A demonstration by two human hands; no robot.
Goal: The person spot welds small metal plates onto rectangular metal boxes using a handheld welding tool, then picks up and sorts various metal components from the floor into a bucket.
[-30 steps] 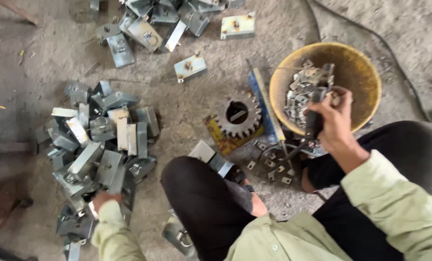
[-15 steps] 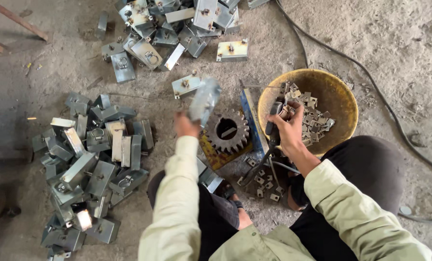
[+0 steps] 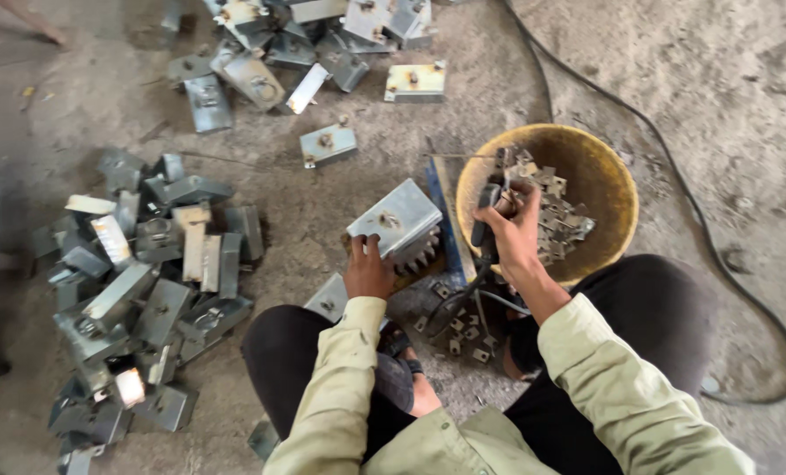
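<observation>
The left hand has its fingers closed on the near edge of a grey metal bracket, which now lies flat on top of the toothed gear; half a second ago that same bracket was up in the air above the gear, and a second ago the hand was down at the heap on the left, so one piece has come off the heap and been set on the gear as a rest. The right hand is wrapped tight round the black handle of a tool and has drawn back from deep in the yellow bowl to its near rim, closer to the bracket. Counting: one gear, one bowl of small metal bits, one black cable across the floor. The left heap of brackets looks like some thirty, though they overlap too much to be sure; the far pile shows around a dozen.
</observation>
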